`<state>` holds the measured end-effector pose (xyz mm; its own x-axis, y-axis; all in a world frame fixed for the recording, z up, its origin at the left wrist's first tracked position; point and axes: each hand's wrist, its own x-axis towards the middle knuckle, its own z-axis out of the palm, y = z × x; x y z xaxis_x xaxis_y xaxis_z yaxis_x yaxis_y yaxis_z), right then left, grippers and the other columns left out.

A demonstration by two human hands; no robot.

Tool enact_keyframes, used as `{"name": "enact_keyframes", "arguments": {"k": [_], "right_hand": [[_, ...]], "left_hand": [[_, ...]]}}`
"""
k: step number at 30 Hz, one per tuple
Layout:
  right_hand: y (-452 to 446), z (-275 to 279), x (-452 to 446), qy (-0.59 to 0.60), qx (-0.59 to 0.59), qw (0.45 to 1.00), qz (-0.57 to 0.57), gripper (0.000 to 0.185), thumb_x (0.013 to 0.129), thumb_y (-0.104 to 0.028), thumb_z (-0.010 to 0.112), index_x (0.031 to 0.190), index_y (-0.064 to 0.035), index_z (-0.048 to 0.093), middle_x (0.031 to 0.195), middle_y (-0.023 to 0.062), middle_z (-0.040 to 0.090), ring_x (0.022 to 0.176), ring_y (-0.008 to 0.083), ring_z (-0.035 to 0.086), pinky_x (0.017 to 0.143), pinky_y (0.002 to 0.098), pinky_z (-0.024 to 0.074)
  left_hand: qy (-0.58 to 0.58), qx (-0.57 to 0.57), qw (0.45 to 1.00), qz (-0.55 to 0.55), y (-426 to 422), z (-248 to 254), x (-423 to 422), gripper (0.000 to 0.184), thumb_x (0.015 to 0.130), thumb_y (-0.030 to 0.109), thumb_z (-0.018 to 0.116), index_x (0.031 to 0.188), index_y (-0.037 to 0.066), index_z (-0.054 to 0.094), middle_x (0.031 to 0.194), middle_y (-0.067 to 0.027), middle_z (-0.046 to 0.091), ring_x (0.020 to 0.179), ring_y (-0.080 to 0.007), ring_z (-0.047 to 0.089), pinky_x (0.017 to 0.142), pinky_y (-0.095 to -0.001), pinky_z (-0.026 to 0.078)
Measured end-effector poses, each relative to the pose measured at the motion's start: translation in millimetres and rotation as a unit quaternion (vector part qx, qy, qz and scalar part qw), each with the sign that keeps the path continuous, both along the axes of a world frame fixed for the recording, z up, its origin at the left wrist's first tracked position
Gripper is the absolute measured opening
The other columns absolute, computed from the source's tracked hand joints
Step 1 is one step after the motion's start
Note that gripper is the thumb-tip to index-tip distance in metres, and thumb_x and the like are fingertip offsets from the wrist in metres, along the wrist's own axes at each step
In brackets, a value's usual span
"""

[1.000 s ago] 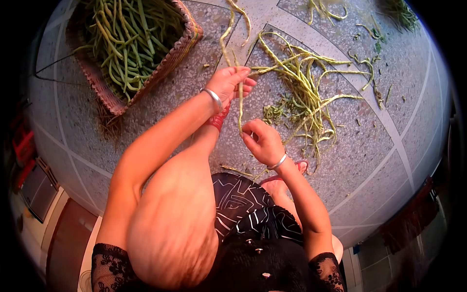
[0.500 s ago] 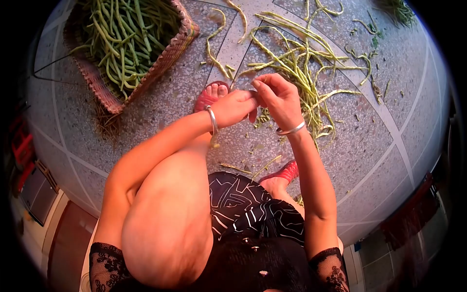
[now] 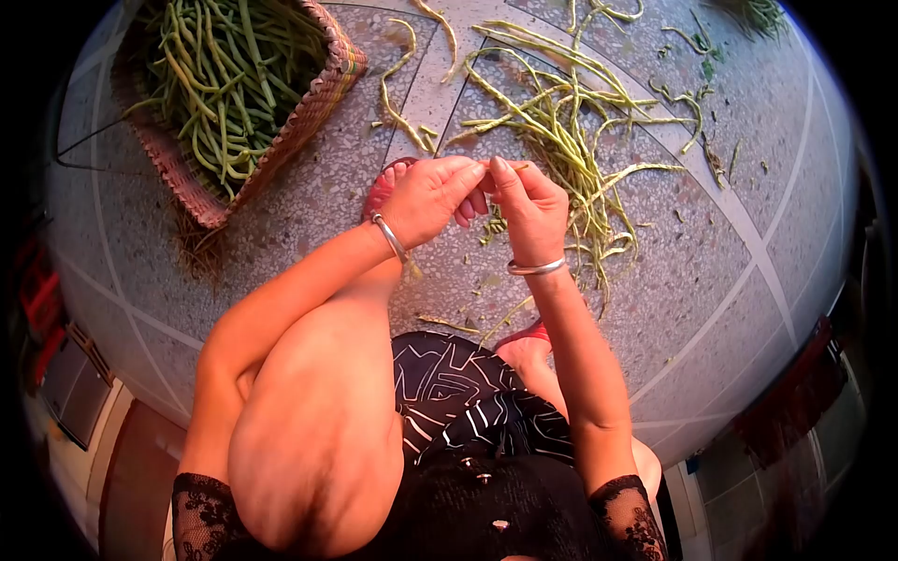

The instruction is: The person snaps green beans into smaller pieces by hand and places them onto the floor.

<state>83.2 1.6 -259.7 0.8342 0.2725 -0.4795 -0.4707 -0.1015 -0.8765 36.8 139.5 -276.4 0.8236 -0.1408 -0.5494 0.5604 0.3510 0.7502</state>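
Observation:
My left hand and my right hand meet fingertip to fingertip above the floor, near my red sandal. Thumb and forefinger are pinched on each hand. Between the tips there is at most a sliver of something, too small to name. A thin bean end shows below my left wrist, though the rest of it is hidden by the hand. Just beyond my right hand, a loose pile of long pale-green beans lies on the floor, with small green scraps beside it.
A woven basket full of long green beans stands at the upper left. Single beans lie between basket and pile. Bean scraps are scattered to the right, and a dark green bunch lies at the upper right.
One second ago a long bean stretched between my hands. My right hand has since moved up to my left, and both now pinch close together. Two cut-looking bits lie by the loose bean.

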Motion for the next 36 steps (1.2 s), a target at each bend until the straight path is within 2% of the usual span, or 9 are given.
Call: {"name": "enact_keyframes", "arguments": {"k": [7, 12, 15, 19, 20, 22, 26, 30, 36], "right_hand": [[-40.7, -32.9, -8.6, 0.042, -0.085, 0.989, -0.115, 0.021, 0.087, -0.019, 0.057, 0.079, -0.0008, 0.063, 0.064, -0.0007, 0.057, 0.055, 0.0054, 0.047, 0.052, 0.0204, 0.0399], [-89.7, -71.5, -26.2, -0.191, -0.321, 0.927, 0.016, 0.027, 0.087, -0.026, 0.056, 0.089, 0.0001, 0.062, 0.072, 0.0044, 0.06, 0.065, 0.0115, 0.056, 0.061, 0.0239, 0.0442], [-49.7, -23.6, -21.2, 0.18, -0.121, 0.974, 0.069, 0.036, 0.089, -0.035, 0.051, 0.094, -0.0008, 0.061, 0.084, 0.0074, 0.062, 0.074, 0.0139, 0.059, 0.063, 0.0255, 0.0454], [2.3, -4.8, -23.2, 0.445, 0.197, 0.872, -0.044, 0.04, 0.092, -0.037, 0.042, 0.098, -0.0012, 0.058, 0.088, 0.0092, 0.063, 0.079, 0.0162, 0.06, 0.066, 0.0273, 0.0471], [7.6, -9.3, -26.7, 0.457, 0.289, 0.835, -0.099, 0.035, 0.092, -0.033, 0.044, 0.099, -0.0005, 0.056, 0.085, 0.0094, 0.062, 0.077, 0.0164, 0.06, 0.066, 0.0269, 0.0473], [11.5, -9.8, -26.0, 0.39, 0.273, 0.873, -0.107, 0.03, 0.092, -0.028, 0.045, 0.099, -0.0003, 0.056, 0.084, 0.0091, 0.062, 0.075, 0.0163, 0.059, 0.066, 0.0266, 0.0471], [1.1, 3.5, -21.9, 0.275, 0.173, 0.945, -0.039, 0.025, 0.092, -0.02, 0.046, 0.101, 0.0005, 0.057, 0.078, 0.0067, 0.061, 0.066, 0.0118, 0.056, 0.063, 0.0218, 0.0446], [-11.1, 14.4, -27.3, 0.226, 0.137, 0.963, 0.053, 0.027, 0.092, -0.02, 0.044, 0.106, 0.0003, 0.056, 0.075, 0.0054, 0.061, 0.063, 0.0084, 0.054, 0.059, 0.0184, 0.0404], [-12.8, 15.6, -32.9, 0.227, 0.138, 0.956, 0.127, 0.028, 0.093, -0.02, 0.043, 0.107, -0.0003, 0.056, 0.077, 0.0055, 0.062, 0.064, 0.0077, 0.053, 0.059, 0.019, 0.0407]], "left_hand": [[0.037, -0.042, 0.97, 0.238, 18.3, -1.5, 9.8, 0.025, 0.094, 0.023, 0.04, 0.092, 0.002, 0.053, 0.08, -0.0093, 0.061, 0.066, -0.0137, 0.056, 0.06, -0.0263, 0.049], [0.002, -0.195, 0.935, 0.295, 40.0, 5.9, 12.6, 0.027, 0.093, 0.026, 0.04, 0.093, 0.001, 0.052, 0.081, -0.0097, 0.058, 0.071, -0.0175, 0.055, 0.067, -0.0307, 0.048], [-0.014, -0.246, 0.933, 0.264, 37.6, 18.2, 12.6, 0.029, 0.093, 0.027, 0.038, 0.091, 0.001, 0.052, 0.076, -0.0096, 0.056, 0.067, -0.0178, 0.052, 0.073, -0.0309, 0.044], [-0.072, -0.263, 0.95, 0.152, 28.0, 36.4, 6.8, 0.028, 0.09, 0.022, 0.037, 0.084, -0.001, 0.051, 0.07, -0.011, 0.053, 0.063, -0.0184, 0.049, 0.072, -0.0311, 0.041], [-0.087, -0.258, 0.956, 0.106, 26.0, 39.8, 4.0, 0.028, 0.089, 0.021, 0.037, 0.083, -0.002, 0.051, 0.07, -0.0116, 0.053, 0.063, -0.0189, 0.049, 0.072, -0.031, 0.041], [-0.08, -0.274, 0.958, -0.001, 26.8, 48.1, -0.7, 0.029, 0.087, 0.018, 0.036, 0.085, -0.005, 0.053, 0.073, -0.0147, 0.055, 0.068, -0.0222, 0.053, 0.073, -0.0316, 0.041], [-0.064, -0.345, 0.933, 0.08, 25.6, 48.6, -2.1, 0.028, 0.088, 0.018, 0.039, 0.095, -0.005, 0.054, 0.083, -0.0164, 0.058, 0.081, -0.0218, 0.055, 0.076, -0.0301, 0.044], [0.015, -0.217, 0.953, 0.21, 32.0, 19.9, 4.2, 0.022, 0.091, 0.015, 0.043, 0.103, -0.001, 0.053, 0.095, -0.0125, 0.058, 0.085, -0.0158, 0.054, 0.078, -0.0292, 0.045], [0.069, -0.155, 0.974, 0.15, 18.8, 9.0, 3.9, 0.026, 0.092, 0.019, 0.046, 0.108, 0.0, 0.05, 0.098, -0.0116, 0.059, 0.087, -0.0141, 0.057, 0.077, -0.0255, 0.048]]}}
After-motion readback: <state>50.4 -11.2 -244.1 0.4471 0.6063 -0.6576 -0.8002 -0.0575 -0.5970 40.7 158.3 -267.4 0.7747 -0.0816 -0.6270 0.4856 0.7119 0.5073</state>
